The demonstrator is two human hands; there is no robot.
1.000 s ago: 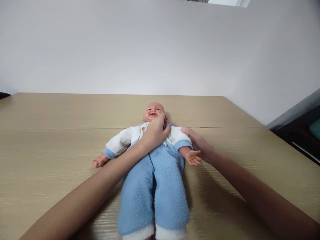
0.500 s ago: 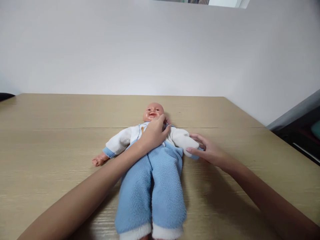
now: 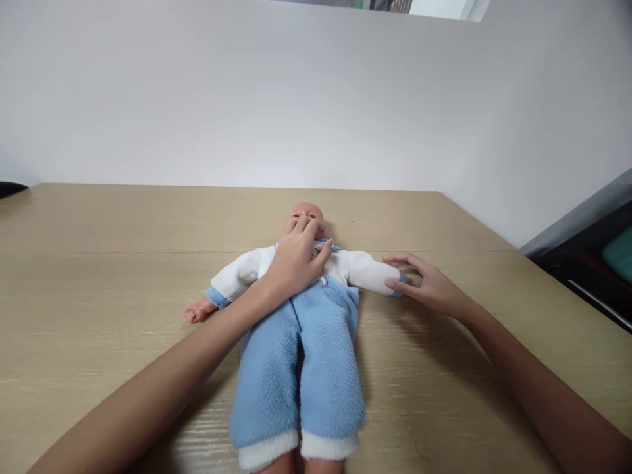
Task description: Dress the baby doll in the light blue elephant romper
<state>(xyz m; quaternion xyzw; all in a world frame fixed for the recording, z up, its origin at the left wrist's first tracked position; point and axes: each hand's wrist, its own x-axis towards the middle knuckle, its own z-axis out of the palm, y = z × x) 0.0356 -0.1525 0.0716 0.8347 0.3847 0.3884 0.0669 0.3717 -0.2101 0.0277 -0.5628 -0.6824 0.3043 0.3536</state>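
Evidently, the doll lies face up on the table, its head away from the person, its legs pointing back between the two forearms. I'd guess it's light, the head hard and a bit slippery, the fleecy clothes soft and easy to grip; the trunk or an upper arm looks the surest hold. The left hand rests half open on its chest, fingertips bent over the mouth. The right hand has thumb and fingers parted around one cuff; whether they grip, I can't tell.
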